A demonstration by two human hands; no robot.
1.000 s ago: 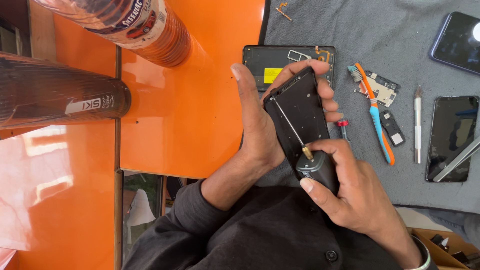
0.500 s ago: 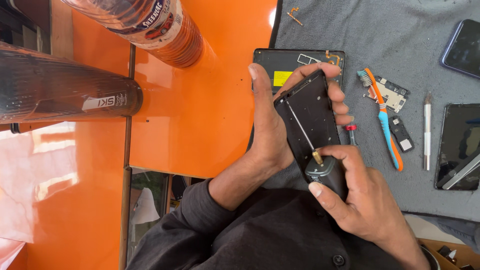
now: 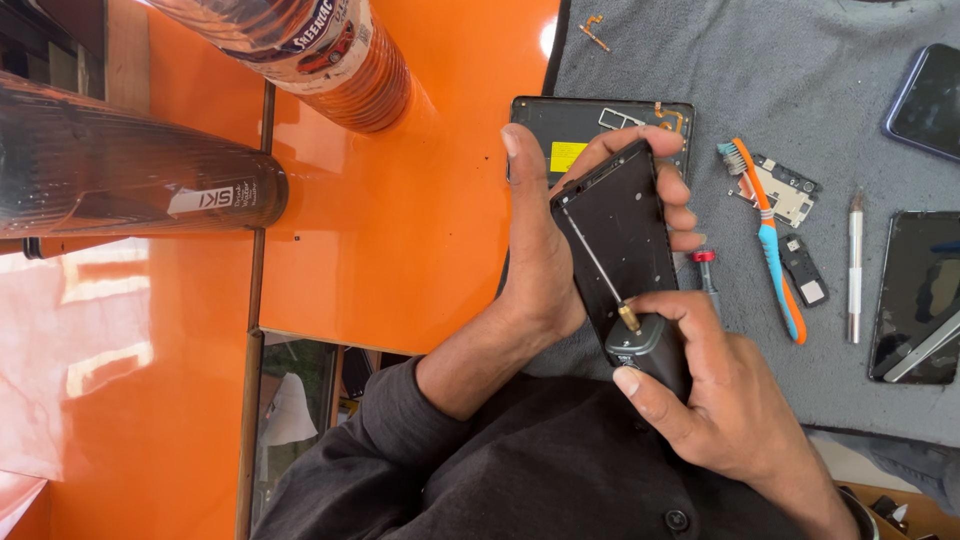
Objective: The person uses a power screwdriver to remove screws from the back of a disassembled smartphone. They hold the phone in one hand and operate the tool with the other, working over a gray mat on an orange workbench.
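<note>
**Phone frame held over a grey repair mat**

A grey felt mat (image 3: 800,60) covers the right part of a glossy orange table (image 3: 430,230), whose surface mirrors daylight. Two bottles lie across the orange side: a dark ribbed one (image 3: 130,170) and a clear one with a printed label (image 3: 310,50). On the mat rest a black back cover (image 3: 590,125), a toothbrush with an orange and blue handle (image 3: 770,245), a small circuit board (image 3: 790,190), a slim silver tool (image 3: 855,265) and two dark phones (image 3: 915,295) (image 3: 925,100).

The left hand (image 3: 545,260) grips a black phone frame (image 3: 625,240) by its long edges, above the mat's left border. The frame's long axis runs up the picture, tilted slightly left, its open inner side facing the camera. The right hand (image 3: 715,410) is closed around a dark electric screwdriver (image 3: 640,345), whose thin bit slants up and left across the frame's interior.
</note>
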